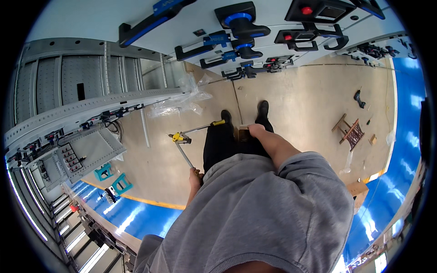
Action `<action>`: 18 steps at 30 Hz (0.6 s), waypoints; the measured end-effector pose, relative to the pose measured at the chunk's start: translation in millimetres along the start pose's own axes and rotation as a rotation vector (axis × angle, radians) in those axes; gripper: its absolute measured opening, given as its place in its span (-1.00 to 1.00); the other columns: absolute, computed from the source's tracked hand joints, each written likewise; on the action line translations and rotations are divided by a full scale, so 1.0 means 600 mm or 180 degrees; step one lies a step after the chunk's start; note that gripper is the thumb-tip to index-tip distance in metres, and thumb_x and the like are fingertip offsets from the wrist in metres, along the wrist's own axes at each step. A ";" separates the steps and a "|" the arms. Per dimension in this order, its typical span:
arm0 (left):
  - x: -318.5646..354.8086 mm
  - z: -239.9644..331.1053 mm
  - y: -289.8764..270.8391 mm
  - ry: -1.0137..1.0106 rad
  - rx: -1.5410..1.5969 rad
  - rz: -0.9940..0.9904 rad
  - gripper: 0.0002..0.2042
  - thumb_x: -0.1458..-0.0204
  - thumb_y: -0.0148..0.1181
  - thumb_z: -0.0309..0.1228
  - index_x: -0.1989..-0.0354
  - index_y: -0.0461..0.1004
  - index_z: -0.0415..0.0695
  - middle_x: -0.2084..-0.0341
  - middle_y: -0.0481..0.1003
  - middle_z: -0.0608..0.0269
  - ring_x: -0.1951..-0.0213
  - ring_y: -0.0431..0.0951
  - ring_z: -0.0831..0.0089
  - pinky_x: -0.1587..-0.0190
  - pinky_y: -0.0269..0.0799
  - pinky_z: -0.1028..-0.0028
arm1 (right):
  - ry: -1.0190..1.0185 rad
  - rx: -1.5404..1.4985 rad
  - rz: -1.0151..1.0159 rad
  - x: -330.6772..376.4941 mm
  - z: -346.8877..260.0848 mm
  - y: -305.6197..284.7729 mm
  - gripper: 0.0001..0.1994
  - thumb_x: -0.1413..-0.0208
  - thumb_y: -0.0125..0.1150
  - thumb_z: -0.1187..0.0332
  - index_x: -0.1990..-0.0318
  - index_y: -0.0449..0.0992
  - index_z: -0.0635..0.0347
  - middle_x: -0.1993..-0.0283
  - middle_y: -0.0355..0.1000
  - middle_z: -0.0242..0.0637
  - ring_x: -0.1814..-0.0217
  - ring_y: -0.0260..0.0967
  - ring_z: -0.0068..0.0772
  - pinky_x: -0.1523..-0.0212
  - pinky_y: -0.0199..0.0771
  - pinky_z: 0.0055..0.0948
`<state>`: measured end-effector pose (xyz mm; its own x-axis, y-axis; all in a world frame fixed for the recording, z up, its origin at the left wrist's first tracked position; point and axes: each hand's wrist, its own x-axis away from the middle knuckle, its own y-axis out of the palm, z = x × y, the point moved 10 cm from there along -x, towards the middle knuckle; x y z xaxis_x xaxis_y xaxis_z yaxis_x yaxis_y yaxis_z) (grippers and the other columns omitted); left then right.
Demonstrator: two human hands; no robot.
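Note:
My left hand [195,180] is closed round one handle end of a long-handled tool with a yellow head [177,137], like a crimper or cutter. Its two grey arms stand wide apart, and the other arm ends in a yellow grip beside my left shoe. My right hand [257,130] grips the upper edge of a small brown box [243,134] in front of my thighs. The box's inside looks dark, and what lies in it I cannot make out.
Grey cabinets with black-and-blue handles [241,20] line the far side. An open metal frame [82,102] stands left, near clear plastic film [182,104] and teal stools [121,184]. To the right on the floor lie a brown wooden stool [351,133] and a dark tool [359,98].

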<state>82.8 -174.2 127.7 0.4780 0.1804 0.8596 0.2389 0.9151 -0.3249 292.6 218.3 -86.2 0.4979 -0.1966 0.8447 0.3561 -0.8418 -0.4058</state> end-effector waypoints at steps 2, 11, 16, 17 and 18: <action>-0.019 0.010 0.015 0.0704 -0.0818 -0.0313 -0.60 -0.28 0.01 -0.04 0.12 0.47 -0.19 0.37 0.54 0.16 0.46 0.49 0.32 0.37 0.42 0.34 | -0.0207 0.0016 -0.0035 0.016 -0.023 0.005 -0.68 -0.24 0.12 0.32 -0.10 0.65 -0.02 -0.15 0.60 -0.21 -0.21 0.55 -0.11 -0.14 0.57 -0.12; -0.024 0.078 0.069 0.0374 -0.0658 -0.0528 -0.52 -0.15 0.11 0.04 0.25 0.51 -0.23 0.41 0.53 0.09 0.43 0.56 0.22 0.33 0.50 0.26 | -0.0412 0.0192 -0.0607 0.041 -0.045 -0.024 -0.58 -0.09 0.23 0.32 -0.15 0.59 -0.05 -0.17 0.57 -0.18 -0.22 0.53 -0.08 -0.18 0.53 -0.15; -0.072 0.121 0.059 0.0182 -0.0576 -0.0442 -0.53 -0.13 0.15 0.01 0.22 0.52 -0.27 0.48 0.47 0.11 0.54 0.50 0.27 0.45 0.43 0.35 | -0.0079 0.0216 -0.0487 0.027 -0.082 -0.026 -0.57 -0.08 0.23 0.29 -0.15 0.58 0.04 -0.14 0.59 -0.14 -0.20 0.54 -0.05 -0.18 0.54 -0.12; -0.075 0.130 0.061 0.0191 -0.0560 -0.0434 -0.53 -0.13 0.15 0.01 0.22 0.52 -0.27 0.50 0.46 0.11 0.55 0.50 0.28 0.46 0.42 0.34 | -0.0046 0.0159 -0.0395 0.031 -0.099 -0.043 -0.57 -0.09 0.23 0.27 -0.15 0.57 0.07 -0.14 0.58 -0.11 -0.20 0.54 -0.04 -0.19 0.53 -0.12; -0.082 0.139 0.054 0.0197 -0.0561 -0.0423 -0.53 -0.13 0.16 0.00 0.23 0.52 -0.27 0.52 0.44 0.12 0.56 0.49 0.28 0.47 0.41 0.34 | -0.0013 0.0086 -0.0309 0.036 -0.115 -0.054 -0.56 -0.09 0.23 0.24 -0.15 0.57 0.10 -0.14 0.58 -0.08 -0.20 0.54 -0.03 -0.20 0.53 -0.11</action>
<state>-3.5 -123.0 107.9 0.4821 0.0351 0.8754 0.4446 0.8511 -0.2790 237.1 206.6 -30.4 0.4630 -0.1127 0.8791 0.4241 -0.8428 -0.3314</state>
